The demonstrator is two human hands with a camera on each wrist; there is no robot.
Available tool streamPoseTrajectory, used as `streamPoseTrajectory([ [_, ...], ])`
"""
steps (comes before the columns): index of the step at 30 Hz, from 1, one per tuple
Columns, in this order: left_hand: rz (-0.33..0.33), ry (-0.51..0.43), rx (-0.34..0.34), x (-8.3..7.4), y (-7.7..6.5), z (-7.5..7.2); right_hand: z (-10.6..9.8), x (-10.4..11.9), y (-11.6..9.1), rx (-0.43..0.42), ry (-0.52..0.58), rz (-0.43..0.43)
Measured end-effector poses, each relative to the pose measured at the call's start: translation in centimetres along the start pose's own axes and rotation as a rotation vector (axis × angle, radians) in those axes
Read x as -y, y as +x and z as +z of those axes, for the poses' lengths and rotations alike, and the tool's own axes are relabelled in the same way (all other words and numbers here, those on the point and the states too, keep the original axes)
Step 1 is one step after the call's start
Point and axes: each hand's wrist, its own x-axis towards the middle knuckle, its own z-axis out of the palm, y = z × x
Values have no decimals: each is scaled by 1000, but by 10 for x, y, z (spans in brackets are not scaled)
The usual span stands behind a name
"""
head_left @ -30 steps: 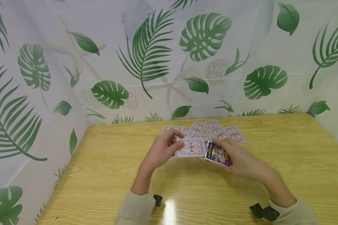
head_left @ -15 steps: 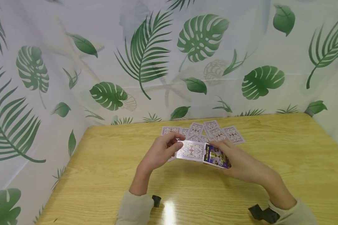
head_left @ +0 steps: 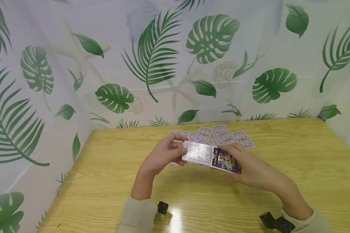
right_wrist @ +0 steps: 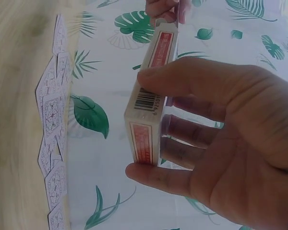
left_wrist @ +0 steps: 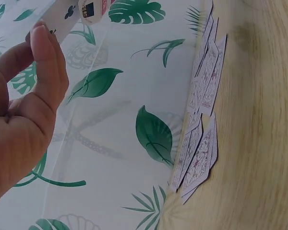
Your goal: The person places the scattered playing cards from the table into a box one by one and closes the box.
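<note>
my left hand pinches a playing card by its left end, thumb and fingertips closed on it, patterned back upward. the card's right end meets the open end of the purple card box (how far in it reaches, if at all, i can't tell). from my left wrist, black club marks show on the card's other face.

my right hand grips that box above the table, its fingers and thumb wrapped around the sides. the right wrist view shows my thumb on a narrow side, next to a barcode, and one finger against the near end.

beyond both hands, loose cards lie backs up in an overlapping spread on the wood-grain table, near its far edge. a white cloth with green leaves hangs behind them. pale sleeves cover my forearms, with black pieces at the cuffs.
</note>
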Motion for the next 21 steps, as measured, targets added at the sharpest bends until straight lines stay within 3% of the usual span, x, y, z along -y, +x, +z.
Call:
streamPoseTrajectory([
  [10, -50, -255, 43, 4, 2, 1, -10, 8, -4, -15, -3, -28],
  [14, -61, -254, 41, 5, 2, 2, -12, 9, -3, -10, 2, -37],
  [21, -62, -175, 44, 5, 2, 5, -14, 14, -1, -33, -5, -55],
])
